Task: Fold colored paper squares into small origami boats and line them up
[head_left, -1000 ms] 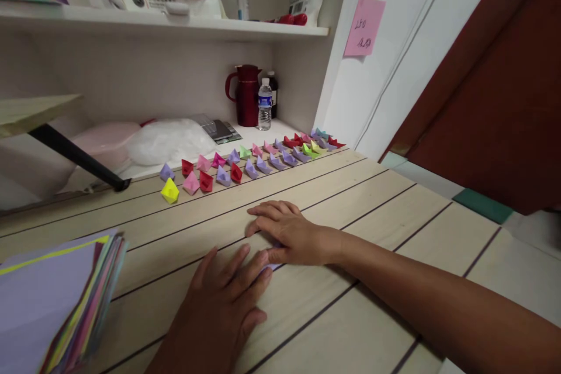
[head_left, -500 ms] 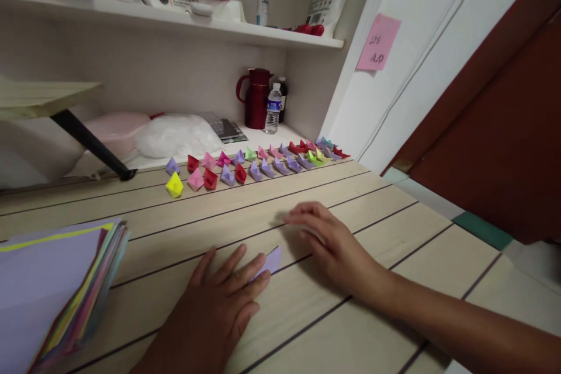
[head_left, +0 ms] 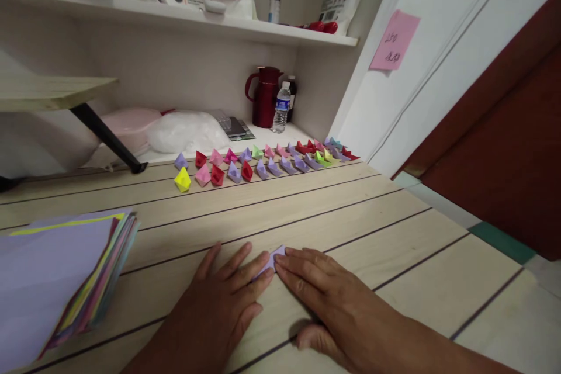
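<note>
The right hand (head_left: 337,304) has come back beside the left hand (head_left: 219,301); both lie flat, fingertips meeting, pressing a folded lilac paper (head_left: 276,255) near the front edge of the worktop (head_left: 350,210).

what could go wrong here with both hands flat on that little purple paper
1. The small lilac folded paper is mostly hidden under the left hand and right hand; a crease pressed unseen may land crooked.
2. It lies right by a dark groove in the pale wooden slatted table, so pressing there might dent it.
</note>
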Demonstrator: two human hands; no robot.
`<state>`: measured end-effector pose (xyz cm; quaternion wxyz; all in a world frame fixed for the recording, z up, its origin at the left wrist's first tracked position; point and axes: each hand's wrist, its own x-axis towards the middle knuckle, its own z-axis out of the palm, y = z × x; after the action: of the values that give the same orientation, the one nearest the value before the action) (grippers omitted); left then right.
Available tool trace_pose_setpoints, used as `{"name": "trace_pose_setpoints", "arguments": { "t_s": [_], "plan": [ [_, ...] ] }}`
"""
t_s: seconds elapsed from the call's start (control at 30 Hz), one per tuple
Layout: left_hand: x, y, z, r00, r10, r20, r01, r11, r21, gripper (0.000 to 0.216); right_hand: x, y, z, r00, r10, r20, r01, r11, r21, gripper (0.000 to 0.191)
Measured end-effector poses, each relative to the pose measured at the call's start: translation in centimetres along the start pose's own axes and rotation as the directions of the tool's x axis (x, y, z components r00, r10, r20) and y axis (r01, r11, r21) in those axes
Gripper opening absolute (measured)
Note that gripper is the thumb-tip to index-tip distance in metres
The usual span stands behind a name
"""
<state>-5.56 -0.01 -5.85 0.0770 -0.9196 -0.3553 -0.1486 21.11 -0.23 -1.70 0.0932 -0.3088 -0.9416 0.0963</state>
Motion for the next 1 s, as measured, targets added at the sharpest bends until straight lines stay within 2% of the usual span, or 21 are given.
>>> {"name": "trace_pose_setpoints", "arguments": {
  "t_s": [0.33,0.5,0.63,0.77,0.9,1.0],
  "plan": [
    [-1.1,0.2,1.5,0.999,-0.04,0.01,0.04,0.999,-0.002,0.07,0.5,-0.7,0.2,0.999,0.054,-0.003,-0.054,0.998,-0.034,0.071],
    [-2.5,0.0,0.0,0.997,-0.072,0.017,0.071,0.996,0.048,0.059,0.8,-1.2,0.2,0.996,0.088,-0.01,-0.088,0.993,-0.074,0.073],
    [-2.5,0.2,-1.4,0.993,-0.111,0.044,0.106,0.989,0.101,0.049,0.9,-1.5,0.2,0.996,0.092,0.016,-0.09,0.991,-0.099,0.073],
    [-2.5,0.7,-2.2,0.972,-0.223,0.072,0.211,0.966,0.148,0.054,1.1,-2.0,-0.1,0.993,0.104,0.051,-0.097,0.987,-0.128,0.072],
    [-2.8,1.2,-2.5,0.95,-0.305,0.069,0.288,0.94,0.181,0.061,1.3,-2.1,-0.4,0.994,0.101,0.033,-0.096,0.989,-0.116,0.07],
    [-2.3,1.7,-3.2,0.937,-0.338,0.082,0.32,0.93,0.182,0.053,1.4,-2.0,-0.5,0.996,0.082,0.022,-0.08,0.993,-0.087,0.071]
  ]
}}
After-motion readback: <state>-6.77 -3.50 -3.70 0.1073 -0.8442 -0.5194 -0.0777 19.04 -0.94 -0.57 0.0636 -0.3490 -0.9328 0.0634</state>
